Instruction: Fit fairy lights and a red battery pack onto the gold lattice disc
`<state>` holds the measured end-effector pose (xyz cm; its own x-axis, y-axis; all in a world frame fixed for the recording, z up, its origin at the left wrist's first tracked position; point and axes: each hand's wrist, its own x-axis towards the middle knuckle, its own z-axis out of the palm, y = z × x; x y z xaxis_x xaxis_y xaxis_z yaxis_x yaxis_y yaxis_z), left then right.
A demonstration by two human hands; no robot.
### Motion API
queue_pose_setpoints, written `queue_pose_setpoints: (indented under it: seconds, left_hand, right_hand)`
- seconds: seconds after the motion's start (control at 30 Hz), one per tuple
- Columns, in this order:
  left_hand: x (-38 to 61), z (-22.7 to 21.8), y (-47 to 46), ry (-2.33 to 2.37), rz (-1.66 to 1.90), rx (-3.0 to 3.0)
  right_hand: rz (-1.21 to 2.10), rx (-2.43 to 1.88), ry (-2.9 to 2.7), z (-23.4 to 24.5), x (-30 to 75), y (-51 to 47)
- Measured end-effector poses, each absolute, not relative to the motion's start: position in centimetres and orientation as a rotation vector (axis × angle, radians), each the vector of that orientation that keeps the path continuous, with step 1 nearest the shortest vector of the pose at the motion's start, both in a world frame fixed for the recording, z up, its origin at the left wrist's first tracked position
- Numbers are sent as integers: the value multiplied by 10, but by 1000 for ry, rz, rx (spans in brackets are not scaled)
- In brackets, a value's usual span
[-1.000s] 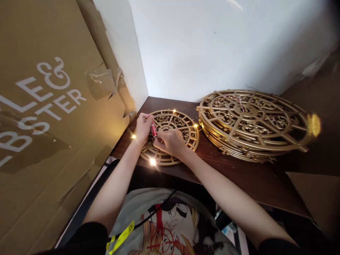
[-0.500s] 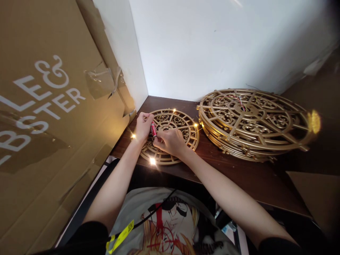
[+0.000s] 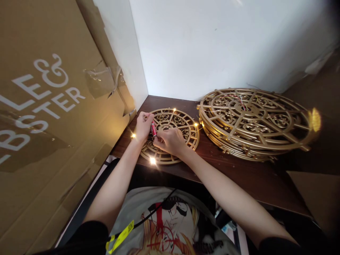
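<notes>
A small red battery is held by its ends between my two hands, above a round gold openwork frame. My left hand pinches the upper end. At the lower end, the fingers of my right hand are closed on it. Whether wire ends are pressed against the battery is too small to tell. Several warm white lights shine around the frame's rim, among them a bright light at the near edge and another light at the right. My hands hide part of the frame.
A stack of larger gold frames with thin wires on top stands to the right on the dark wooden table. A big cardboard box rises at the left. Behind the table is a white wall. Another cardboard piece lies at the right.
</notes>
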<state>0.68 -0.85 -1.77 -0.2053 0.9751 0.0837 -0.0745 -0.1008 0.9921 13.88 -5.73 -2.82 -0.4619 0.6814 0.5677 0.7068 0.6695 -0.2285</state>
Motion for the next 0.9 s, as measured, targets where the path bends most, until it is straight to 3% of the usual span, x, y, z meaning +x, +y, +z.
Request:
queue_pose_setpoints:
  seconds: [0.17,0.37,0.67,0.9]
  left_hand:
    - [4,-15,-9,1199,1437,1077]
    - [-6,-10,-16,1024,1442,1059]
    - [-13,-9,-25,855,1326,1159]
    - [-11,-6,-29,823,1202,1221]
  right_hand:
    - [-9,-1035,-2215,-27,136,-56]
    - [264,-826,-1981,-13,145,-53]
    - [551,-996,-1666,-2,171,-33]
    - [1049,-987,-1586,-5,170,-28]
